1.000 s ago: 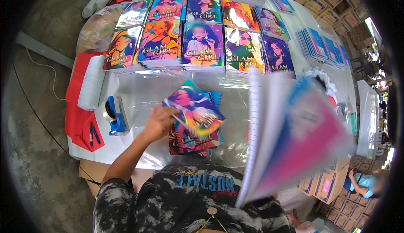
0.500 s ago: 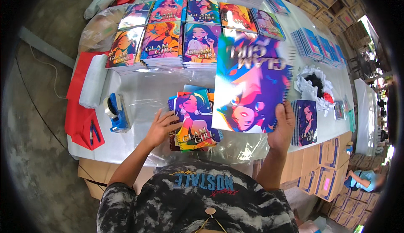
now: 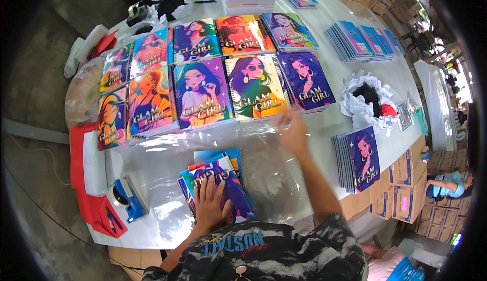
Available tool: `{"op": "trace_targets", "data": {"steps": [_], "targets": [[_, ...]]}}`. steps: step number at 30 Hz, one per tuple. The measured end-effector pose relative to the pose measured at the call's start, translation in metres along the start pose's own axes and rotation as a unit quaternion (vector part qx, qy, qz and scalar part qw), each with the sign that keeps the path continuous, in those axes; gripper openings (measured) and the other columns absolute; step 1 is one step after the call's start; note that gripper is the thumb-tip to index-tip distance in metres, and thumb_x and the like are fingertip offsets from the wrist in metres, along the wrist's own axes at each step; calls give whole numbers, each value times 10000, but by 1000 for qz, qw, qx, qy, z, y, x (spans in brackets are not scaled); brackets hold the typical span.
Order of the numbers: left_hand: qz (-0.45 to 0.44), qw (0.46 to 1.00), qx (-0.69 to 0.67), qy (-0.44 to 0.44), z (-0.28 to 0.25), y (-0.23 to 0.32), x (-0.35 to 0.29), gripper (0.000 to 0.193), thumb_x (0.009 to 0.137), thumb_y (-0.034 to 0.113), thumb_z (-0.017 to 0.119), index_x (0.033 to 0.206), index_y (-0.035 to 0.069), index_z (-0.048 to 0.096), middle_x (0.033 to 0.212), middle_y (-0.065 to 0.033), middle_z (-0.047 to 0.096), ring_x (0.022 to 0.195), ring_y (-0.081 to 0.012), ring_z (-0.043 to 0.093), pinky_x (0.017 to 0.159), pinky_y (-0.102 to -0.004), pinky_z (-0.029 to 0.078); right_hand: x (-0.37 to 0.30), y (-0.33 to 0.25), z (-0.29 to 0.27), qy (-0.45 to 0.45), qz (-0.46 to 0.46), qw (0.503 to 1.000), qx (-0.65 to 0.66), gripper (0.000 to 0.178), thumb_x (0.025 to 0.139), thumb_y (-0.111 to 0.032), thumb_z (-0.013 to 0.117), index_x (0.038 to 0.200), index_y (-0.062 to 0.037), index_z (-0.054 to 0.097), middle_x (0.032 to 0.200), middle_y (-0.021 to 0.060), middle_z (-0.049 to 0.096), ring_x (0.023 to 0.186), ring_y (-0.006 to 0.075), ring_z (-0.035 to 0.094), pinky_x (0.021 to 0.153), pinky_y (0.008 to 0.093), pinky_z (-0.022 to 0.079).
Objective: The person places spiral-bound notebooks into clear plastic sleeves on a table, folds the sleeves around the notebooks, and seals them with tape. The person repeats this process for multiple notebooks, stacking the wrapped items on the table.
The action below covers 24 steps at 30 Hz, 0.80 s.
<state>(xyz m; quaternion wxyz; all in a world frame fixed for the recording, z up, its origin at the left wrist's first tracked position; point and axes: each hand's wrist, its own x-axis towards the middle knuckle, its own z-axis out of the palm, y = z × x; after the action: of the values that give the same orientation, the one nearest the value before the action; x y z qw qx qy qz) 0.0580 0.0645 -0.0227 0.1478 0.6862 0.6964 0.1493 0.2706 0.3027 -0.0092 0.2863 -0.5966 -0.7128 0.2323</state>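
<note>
My left hand (image 3: 210,202) lies flat, fingers spread, on a small stack of spiral notebooks near the table's front edge. The stack's top notebook (image 3: 234,187) has a purple and white cover turned upside down towards me. A blue notebook (image 3: 223,154) sticks out at the back of that stack. Further forward, my right hand (image 3: 293,129) is at the lower edge of a notebook with a sunglasses figure (image 3: 256,85). Motion smears its fingers, so whether it grips anything is unclear. Two rows of notebook stacks with bright illustrated covers include a dark purple notebook (image 3: 307,80) at the right end.
Left of me stand a blue tape dispenser (image 3: 127,200), a white roll (image 3: 95,164) and red sheets (image 3: 81,151). More notebooks (image 3: 362,159) lean at the right, near crumpled white paper (image 3: 350,96). Blue notebook piles (image 3: 347,40) lie farther back. Cardboard boxes (image 3: 406,179) stand beside the table.
The large notebook from my right hand now lies upside down on the small stack, under my left hand. My right hand has moved away empty of it, forward to the rows. The view has shifted.
</note>
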Motion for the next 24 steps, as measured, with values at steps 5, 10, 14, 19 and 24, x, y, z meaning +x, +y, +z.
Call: {"op": "trace_targets", "data": {"steps": [5,10,14,19,24], "targets": [[-3,1000,13,-16,-1,0,7,591,756,359,605,1291,150,469,1401,-149,332,1313,-343,262,1061,-535,150,215,70,-43,229,-22,964,-133,452,787,-414,633,1047,-44,624,948,146,656,877,300,620,797,395,461],[-35,999,23,-7,4,-2,5,561,772,379,590,1270,142,488,1397,-150,337,1308,-345,270,1058,-543,147,268,82,-6,154,-274,907,-281,413,792,-388,620,1062,-75,622,942,157,651,893,301,618,795,424,465],[-38,999,18,3,3,-1,7,564,774,391,583,1267,132,490,1393,-152,346,1304,-342,280,1063,-535,144,263,56,-13,1,-203,941,-272,234,856,-252,544,1016,-101,622,855,147,649,814,317,625,709,445,485],[-58,981,-134,124,-7,-7,7,630,752,274,669,1301,82,429,1357,-223,360,1277,-378,304,1051,-528,192,191,-55,-63,172,-432,868,-172,226,811,-152,553,1010,-87,637,892,130,653,801,316,617,670,427,482],[126,892,-19,434,-140,21,45,631,698,239,781,1181,1,453,1108,-222,517,1065,-338,497,920,-431,383,-17,-164,-100,43,-634,772,-11,403,684,-94,628,1087,-105,612,923,50,615,885,223,573,806,343,468]]}}
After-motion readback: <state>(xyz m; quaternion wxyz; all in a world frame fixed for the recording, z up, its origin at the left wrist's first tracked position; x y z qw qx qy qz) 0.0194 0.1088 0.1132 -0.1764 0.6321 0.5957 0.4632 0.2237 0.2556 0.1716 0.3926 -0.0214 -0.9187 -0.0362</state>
